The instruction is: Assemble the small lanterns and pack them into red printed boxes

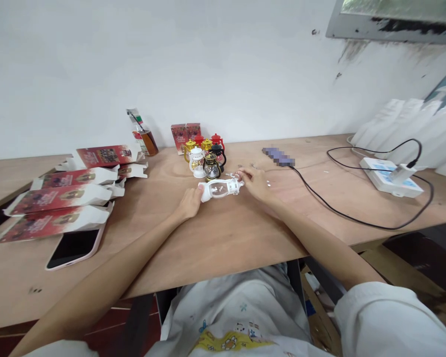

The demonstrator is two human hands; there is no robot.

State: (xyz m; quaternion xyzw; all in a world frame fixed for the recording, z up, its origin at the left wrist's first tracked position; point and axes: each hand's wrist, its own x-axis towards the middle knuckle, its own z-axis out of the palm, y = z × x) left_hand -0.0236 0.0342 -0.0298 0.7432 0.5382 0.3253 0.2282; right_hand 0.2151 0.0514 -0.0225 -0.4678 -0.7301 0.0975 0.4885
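A small white lantern point(220, 189) with a clear middle lies on its side just above the wooden table. My left hand point(191, 202) is closed around its base at the left end. At the lantern's top end, my right hand point(255, 182) has thumb and fingers pinched together; whatever is between them is too small to make out. Right behind stand several little lanterns: a white one point(197, 162), a black-and-gold one point(211, 167), a black one point(218, 154), plus gold and red ones. Tiny pieces point(268, 183) lie beside my right hand.
Flattened red boxes point(63, 196) lie at the left, partly over a phone point(74, 246). A bottle point(148, 142) and two upright red boxes point(186, 135) stand by the wall. A cable point(338, 213) runs from another phone point(278, 156) to a power strip point(390, 178).
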